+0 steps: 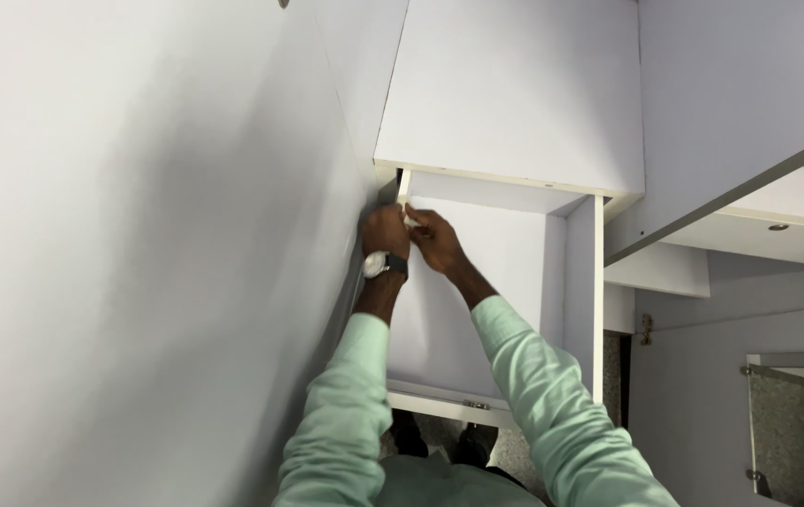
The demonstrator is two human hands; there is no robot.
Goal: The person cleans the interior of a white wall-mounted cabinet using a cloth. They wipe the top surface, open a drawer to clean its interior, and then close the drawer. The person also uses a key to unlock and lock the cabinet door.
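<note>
A: In the head view, both hands are up at the back left corner of an open white drawer (477,282), right under the white cabinet top (515,94). The left hand (385,230) sits against the drawer's left edge, next to the big white side panel (139,235); a wristwatch (383,264) is on that wrist.

B: And the right hand (433,237)?

A: It is touching the left one. Between them there is a small pale piece (410,220), pinched at the fingertips. The right hand's grip looks closed on it. For the left hand I cannot tell whether its fingers clamp the piece or only steady it, because the knuckles hide them.

B: What is the piece?

A: It is too small to say; possibly a fitting or a scrap of tape at the drawer's corner.

B: What could go wrong?

A: The piece is tiny and held only by fingertips, so a slip would drop it into the drawer or down the gap by the side panel. The hands are also wedged into a narrow corner, so if the drawer slides in, the fingers could get caught under the cabinet top. The open cabinet door (731,122) on the right hangs near head height, too.
</note>
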